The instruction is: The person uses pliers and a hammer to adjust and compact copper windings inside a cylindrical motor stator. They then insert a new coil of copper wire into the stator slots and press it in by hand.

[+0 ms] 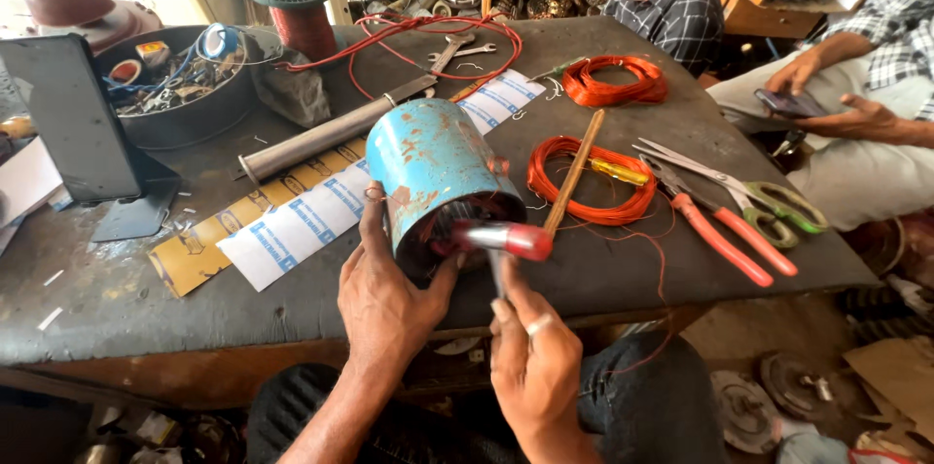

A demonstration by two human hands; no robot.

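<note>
A worn blue metal cylinder with rust patches (438, 177), a motor housing with copper windings inside, lay on its side at the near edge of a dark workbench (117, 299). The left hand (384, 303) clasped its open rim. The right hand (533, 367) was closed around a red-handled tool (506, 238) at the opening. The housing looked heavy and rigid, best held by the shell; its fine wires seemed fragile. The tool's tip was blurred, the windings mostly hidden.
</note>
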